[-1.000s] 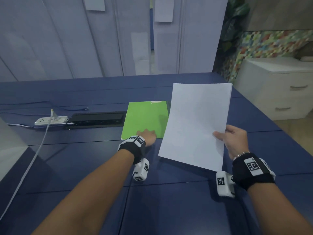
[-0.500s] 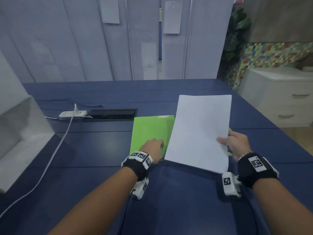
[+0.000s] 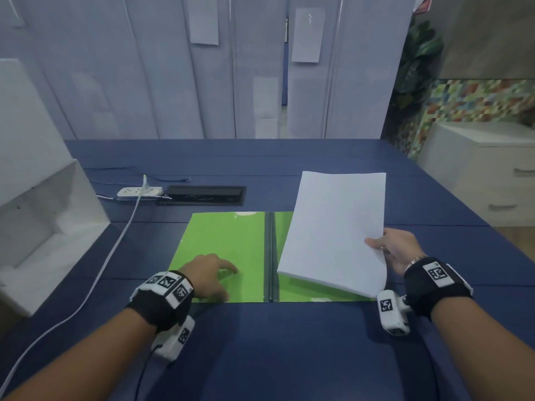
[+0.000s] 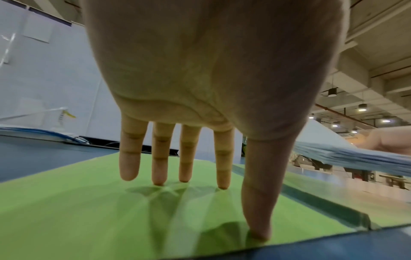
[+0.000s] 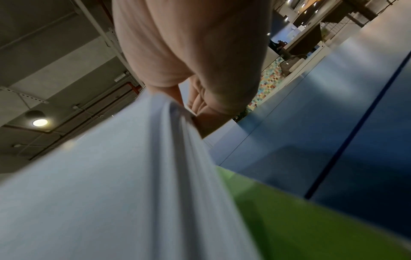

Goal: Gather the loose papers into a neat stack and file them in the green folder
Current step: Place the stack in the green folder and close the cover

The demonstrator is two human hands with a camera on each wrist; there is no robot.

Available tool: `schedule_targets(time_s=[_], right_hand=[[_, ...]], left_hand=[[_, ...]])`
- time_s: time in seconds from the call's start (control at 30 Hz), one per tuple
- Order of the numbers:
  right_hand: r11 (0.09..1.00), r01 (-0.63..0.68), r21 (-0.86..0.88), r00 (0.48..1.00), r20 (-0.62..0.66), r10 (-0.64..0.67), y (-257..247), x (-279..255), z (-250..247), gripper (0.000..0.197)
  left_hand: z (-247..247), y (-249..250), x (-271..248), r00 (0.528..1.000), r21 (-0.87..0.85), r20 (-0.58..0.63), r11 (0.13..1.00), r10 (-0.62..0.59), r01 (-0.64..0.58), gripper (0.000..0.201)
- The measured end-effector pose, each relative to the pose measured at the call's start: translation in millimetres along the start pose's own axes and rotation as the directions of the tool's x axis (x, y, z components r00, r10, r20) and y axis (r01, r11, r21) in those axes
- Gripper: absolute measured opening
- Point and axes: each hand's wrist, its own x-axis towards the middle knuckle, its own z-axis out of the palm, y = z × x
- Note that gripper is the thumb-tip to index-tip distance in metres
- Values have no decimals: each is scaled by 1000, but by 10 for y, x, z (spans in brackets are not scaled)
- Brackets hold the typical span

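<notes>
I see the glossy green plastic folder [image 3: 231, 250] lying open on the dark blue desk [image 3: 275, 342]. My left hand [image 3: 207, 274] presses its left leaf, fingers [image 4: 160, 158] straight and spread. My right hand [image 3: 396, 250] pinches the white paper stack [image 3: 335, 230], tilted above the folder's right leaf. That leaf is mostly hidden; the right wrist view is blurred.

Green folder [image 3: 228, 250], shut a second ago, now lying spread open on the table. Left hand [image 3: 207, 274] now pressing its left flap flat. Paper stack [image 3: 335, 230], gripped by right hand [image 3: 396, 250], lowered over the right flap.
</notes>
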Motion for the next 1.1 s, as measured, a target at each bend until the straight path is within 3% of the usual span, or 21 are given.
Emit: schedule_targets(time_s=[0.1,0.2,0.27,0.37,0.53,0.73,0.9,1.0,1.1], right_hand=[[997,-68,-44,997,23,69,46,94,76,26],[990,-110,-93,993,42,114,79,116,193,28],[983,-135,-127,988,59,143,104,198,250,44],[964,-163,-210,979,87,185,245,518,266,90],[945,-182,-273,964,140,226,446,924,295,100],[931,-216,-293,960,108,257,446,978,339,71],[917,-240,-319,957,82,278,379,886,405,75],[898,-239,-369,959,53,277,265,716,456,45],[884,-231,-407,962,43,271,213,671,493,40]], left_hand=[[-40,10,23,999,-6,-48,1000,20,-21,66],[-29,191,77,989,-116,-98,986,107,-118,60],[-16,327,129,980,-154,-93,970,178,-190,66],[-12,480,219,959,-199,-110,940,259,-277,73],[20,548,369,972,-229,-62,945,226,-234,90],[33,557,443,980,-203,-29,959,195,-196,95],[10,592,463,985,-188,-6,967,174,-172,97],[5,610,473,986,-191,2,968,166,-163,95],[-11,624,482,987,-180,21,972,159,-153,93]])
